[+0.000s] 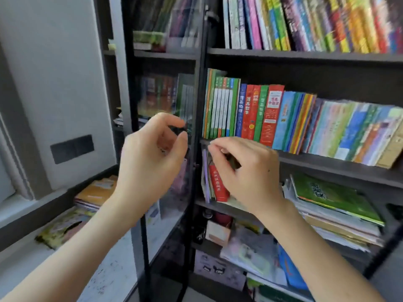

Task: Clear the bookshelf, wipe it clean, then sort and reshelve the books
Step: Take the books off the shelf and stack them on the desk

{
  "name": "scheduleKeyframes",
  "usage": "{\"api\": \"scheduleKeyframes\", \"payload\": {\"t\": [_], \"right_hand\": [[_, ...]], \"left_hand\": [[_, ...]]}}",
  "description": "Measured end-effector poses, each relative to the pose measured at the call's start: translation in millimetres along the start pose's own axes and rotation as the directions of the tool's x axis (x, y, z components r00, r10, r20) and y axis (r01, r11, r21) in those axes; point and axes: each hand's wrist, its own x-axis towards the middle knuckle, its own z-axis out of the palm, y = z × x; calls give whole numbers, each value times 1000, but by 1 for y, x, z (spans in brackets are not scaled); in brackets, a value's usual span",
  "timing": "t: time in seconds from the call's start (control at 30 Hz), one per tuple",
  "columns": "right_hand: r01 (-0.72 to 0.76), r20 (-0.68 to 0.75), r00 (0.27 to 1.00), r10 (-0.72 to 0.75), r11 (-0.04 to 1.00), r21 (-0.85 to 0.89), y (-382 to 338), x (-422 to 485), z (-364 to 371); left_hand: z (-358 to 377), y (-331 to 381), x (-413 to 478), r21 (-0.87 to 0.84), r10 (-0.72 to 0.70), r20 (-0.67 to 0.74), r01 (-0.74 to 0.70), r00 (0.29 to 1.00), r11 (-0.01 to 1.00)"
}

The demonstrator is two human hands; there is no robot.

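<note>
The task looks barely begun. The bookshelf (305, 55) is full on every level in view: a leaning row of bright spines on the top shelf (305, 22), an upright row of green, red and blue books (250, 114) on the middle shelf, and below it a flat stack topped by a green book (333, 197) beside a small red book (219, 184) standing near the left post. The lowest levels hold loose papers and boxes. Nothing appears cleared, no cloth is in sight, so wiping, sorting and reshelving all remain.

The glass door (165, 127) on the left stands swung open. The left hand (152, 153) is raised in front of it, thumb and forefinger curled close together around something small and dark, possibly the door's knob, though blur makes that uncertain. The right hand (246, 171) hovers at the edge of the middle shelf board, fingers bent inward and nearly closed; whether they grip anything cannot be told. More books (96, 192) lie stacked on the sill at the left, outside the shelf.
</note>
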Motion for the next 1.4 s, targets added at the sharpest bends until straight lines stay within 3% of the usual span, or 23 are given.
{"api": "scheduleKeyframes", "payload": {"t": [0.23,0.53,0.63,0.73,0.9,1.07,1.17,1.3,1.4], "right_hand": [[-107,-109,991,74,936,-335,110,28,-92],[-155,-142,986,88,800,-580,237,75,-141],[-258,-184,966,181,712,-653,280,95,-153],[-358,-212,929,303,593,-721,327,124,-167],[-522,-250,804,540,438,-732,408,176,-181],[-591,-161,689,706,419,-689,476,225,-182],[-634,-71,646,760,483,-603,508,242,-182],[-683,105,636,765,620,-386,535,251,-184],[-647,194,659,727,679,-346,553,255,-191]], "left_hand": [[121,58,56,-112,154,101,-142,983,983],[253,91,161,-212,279,103,-253,955,944],[290,96,198,-206,351,91,-328,932,922],[327,101,243,-146,428,-38,-428,903,892],[386,106,315,-46,501,-107,-507,859,860],[421,116,363,26,447,10,-447,895,894],[436,120,380,51,376,119,-383,919,922],[453,126,399,0,244,236,-251,941,968],[468,135,407,45,207,197,-220,958,975]]}}
